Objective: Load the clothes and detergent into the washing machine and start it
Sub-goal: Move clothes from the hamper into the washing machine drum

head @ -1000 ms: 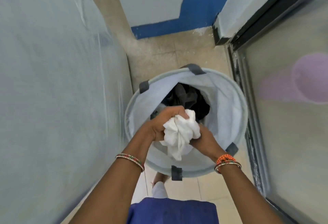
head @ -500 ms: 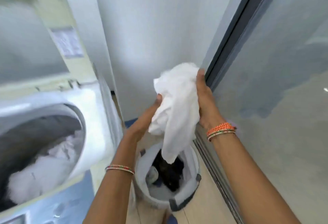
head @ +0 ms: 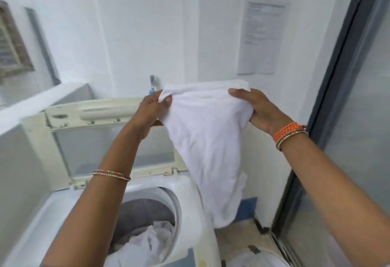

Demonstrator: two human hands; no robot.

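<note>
I see left hand (head: 153,108) and right hand (head: 258,108) fingers pinching the white cloth (head: 207,140); washing machine (head: 190,214) tub open below them.

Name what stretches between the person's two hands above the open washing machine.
In the head view, a white cloth spans from the left hand to the right hand; each grips an upper corner, and the rest hangs down.

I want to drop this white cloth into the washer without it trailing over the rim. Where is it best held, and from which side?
Hold the white cloth by its top edge, one corner in each hand, coming from either end, as the left hand and right hand do now. It hangs limp below that edge, beside the open drum, so it probably needs carrying leftward first.
</note>
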